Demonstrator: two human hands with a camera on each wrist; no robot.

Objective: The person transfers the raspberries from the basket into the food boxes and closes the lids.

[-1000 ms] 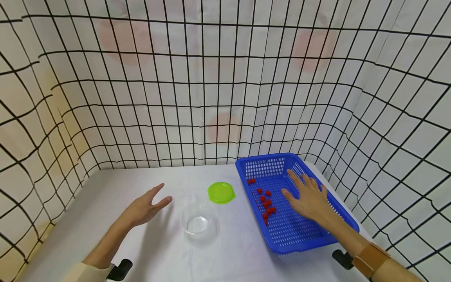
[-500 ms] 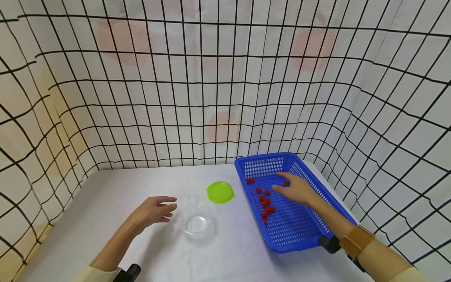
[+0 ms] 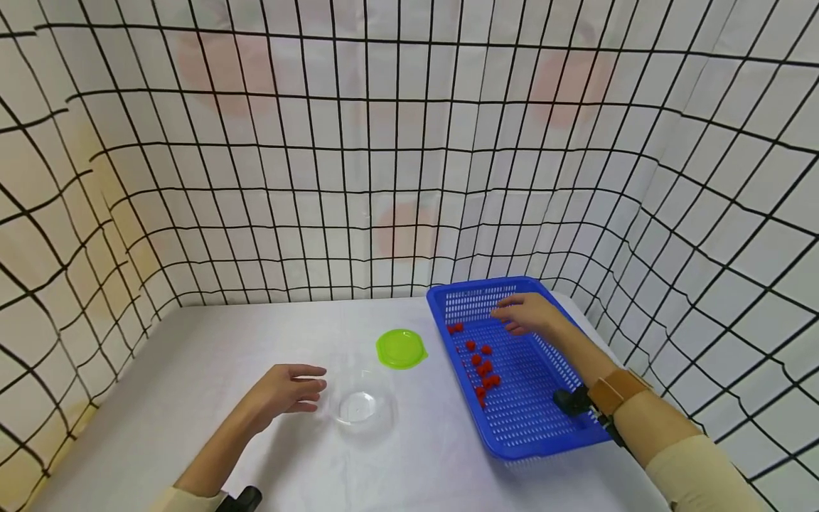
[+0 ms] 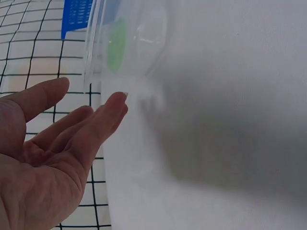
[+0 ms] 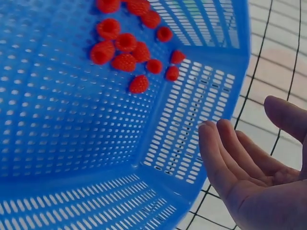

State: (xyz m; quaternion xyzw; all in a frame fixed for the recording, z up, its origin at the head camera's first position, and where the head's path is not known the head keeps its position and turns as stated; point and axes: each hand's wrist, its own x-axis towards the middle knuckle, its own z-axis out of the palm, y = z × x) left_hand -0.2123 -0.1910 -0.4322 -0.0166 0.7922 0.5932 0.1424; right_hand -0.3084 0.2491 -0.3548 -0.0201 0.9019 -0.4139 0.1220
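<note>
Several red raspberries (image 3: 484,368) lie along the left side of a blue slotted basket (image 3: 531,449); the right wrist view shows the raspberries (image 5: 125,42) with hollow ends. Over the basket's far part hovers my right hand (image 3: 527,313), fingers loosely bent, holding nothing. In its wrist view the right hand (image 5: 259,167) is apart from the raspberries. My left hand (image 3: 281,395) is just left of a clear plastic bowl (image 3: 358,405), relaxed and holding nothing. From the left wrist the hand (image 4: 57,143) appears palm up near the bowl's rim (image 4: 91,48).
A green lid (image 3: 401,349) lies on the white table (image 3: 211,355) behind the bowl, left of the basket. Black netting (image 3: 397,171) over white cloth encloses the back and both sides. Straps hold cameras at both wrists.
My right hand has moved up and left over the basket, its spread fingers drawing together. The left hand has lowered slightly toward the bowl, its fingers closer together. Raspberries, bowl and lid stay put.
</note>
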